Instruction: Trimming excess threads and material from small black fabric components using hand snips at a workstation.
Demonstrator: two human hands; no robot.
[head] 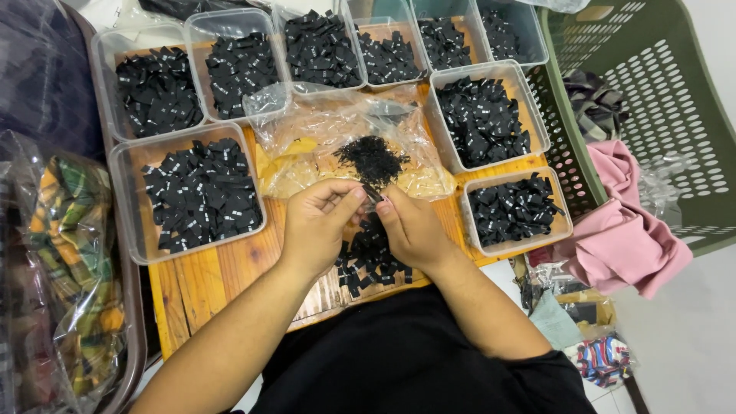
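Black label (373,193) pinched between left hand (320,222), right hand (412,227), tubs (126,199) crowding

We cannot read the white marks on the black labels (201,195); they are too small. Our hands (366,221) hide part of the loose label pile (368,257) at lower centre. The top edge cuts the upper trays (498,31), and the left edge cuts the bagged cloth (73,253).

Counted nine clear plastic tubs (123,201) of black labels (201,193) on the wooden board (201,280). One clear bag (307,123) lay among them. One green basket (659,92) was present. Two hands were recorded: left hand (318,222), right hand (414,228).
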